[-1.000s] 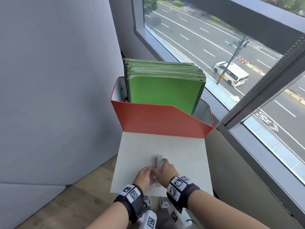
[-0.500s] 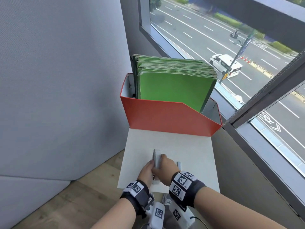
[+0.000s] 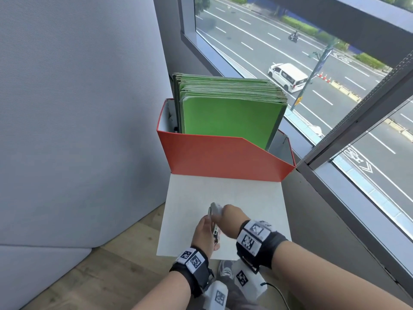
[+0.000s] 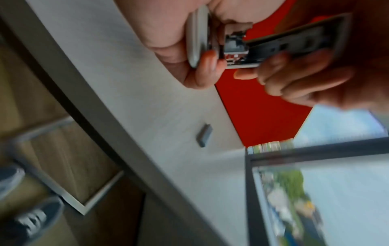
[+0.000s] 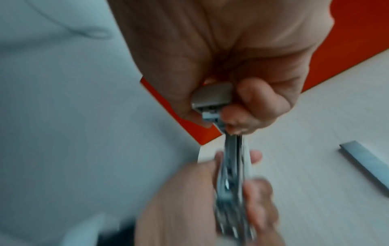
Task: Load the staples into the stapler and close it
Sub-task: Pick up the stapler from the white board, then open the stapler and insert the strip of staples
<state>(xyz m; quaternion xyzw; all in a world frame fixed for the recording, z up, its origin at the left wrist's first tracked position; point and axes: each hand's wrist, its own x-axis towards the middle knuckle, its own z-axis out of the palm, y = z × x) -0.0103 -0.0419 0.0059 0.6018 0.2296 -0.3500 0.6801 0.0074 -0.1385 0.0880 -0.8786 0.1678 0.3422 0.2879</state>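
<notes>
A grey and metal stapler is held just above the white tabletop, near its front edge. My left hand grips its metal lower part. My right hand grips the grey top cover, which stands swung away from the lower part. In the right wrist view the cover's end sits between the thumb and curled fingers. A strip of staples lies loose on the table to the right of the hands, also in the left wrist view. In the head view my right wrist hides it.
An orange file box full of green folders stands at the back of the table. A grey partition is on the left, and a window and its sill on the right. Wooden floor and shoes show below.
Both hands have raised the stapler off the table and tilted it. Its grey cover now stands apart from the metal part. The head view has shifted left.
</notes>
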